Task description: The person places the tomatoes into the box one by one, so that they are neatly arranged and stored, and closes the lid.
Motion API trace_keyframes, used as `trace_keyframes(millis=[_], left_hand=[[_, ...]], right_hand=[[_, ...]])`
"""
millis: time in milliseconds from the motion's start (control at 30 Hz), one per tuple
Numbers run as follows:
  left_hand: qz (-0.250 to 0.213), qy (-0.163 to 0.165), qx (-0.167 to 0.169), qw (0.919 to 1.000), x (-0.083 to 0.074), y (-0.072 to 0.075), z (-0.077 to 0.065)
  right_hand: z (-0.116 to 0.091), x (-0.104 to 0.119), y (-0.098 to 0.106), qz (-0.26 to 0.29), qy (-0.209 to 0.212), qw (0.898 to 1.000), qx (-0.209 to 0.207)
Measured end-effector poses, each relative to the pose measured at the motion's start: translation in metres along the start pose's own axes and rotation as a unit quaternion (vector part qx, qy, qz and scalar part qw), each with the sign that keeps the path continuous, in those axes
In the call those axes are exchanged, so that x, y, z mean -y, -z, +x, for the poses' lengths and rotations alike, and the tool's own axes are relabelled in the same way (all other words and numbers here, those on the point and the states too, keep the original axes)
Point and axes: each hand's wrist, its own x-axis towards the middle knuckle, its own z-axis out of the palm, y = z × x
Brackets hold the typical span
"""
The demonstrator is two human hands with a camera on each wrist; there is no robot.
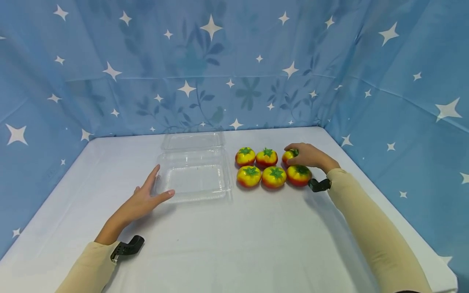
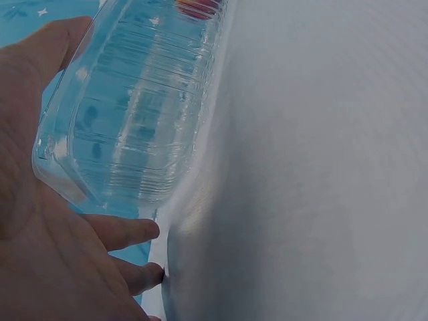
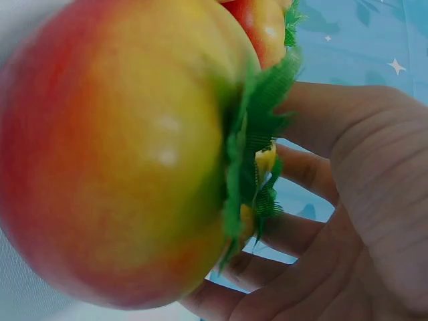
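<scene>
Several toy tomatoes, yellow and red with green leafy tops, stand in two rows right of the clear plastic box. My right hand holds the back-row right tomato, thumb in front and fingers over its far side. Just below that hand is the front-row right tomato; it fills much of the right wrist view and hides most of the held one. At the left side of the clear plastic box, my left hand spreads its fingers and thumb around the near-left corner. The box's hinged lid lies back.
Other tomatoes near the box are a back-row left one, a back-row middle one, a front-row left one and a front-row middle one. A white cloth covers the table; blue star-patterned curtains surround its back and sides.
</scene>
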Motion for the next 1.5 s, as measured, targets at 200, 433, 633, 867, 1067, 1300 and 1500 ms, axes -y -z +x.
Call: trace_keyframes(millis=[200,433,633,867,1067,1300,1500], left_hand=[[0.001,0.001,-0.001,1.0000,0.000,0.000,0.000],[0.000,0.002,-0.003,1.0000,0.001,0.000,0.001],[-0.001,0.001,-0.004,1.0000,-0.001,-0.001,0.000],[0.002,0.005,-0.005,1.0000,0.001,-0.001,0.000],[0.003,0.004,-0.005,1.0000,0.003,0.000,0.001],[-0.002,0.007,-0.005,1.0000,0.001,0.001,0.000],[-0.004,0.008,-0.004,0.9999,0.001,0.000,0.000]], right_hand=[[-0.002,0.002,0.005,0.045,0.026,0.998,-0.035],[-0.001,0.010,0.013,0.111,0.069,0.988,-0.081],[0.001,0.025,0.009,0.159,0.079,0.980,-0.092],[0.005,0.050,0.002,0.216,0.103,0.967,-0.090],[0.012,0.074,-0.007,0.244,0.132,0.956,-0.093],[0.020,0.105,-0.019,0.249,0.158,0.951,-0.098],[0.026,0.130,-0.028,0.250,0.168,0.949,-0.089]])
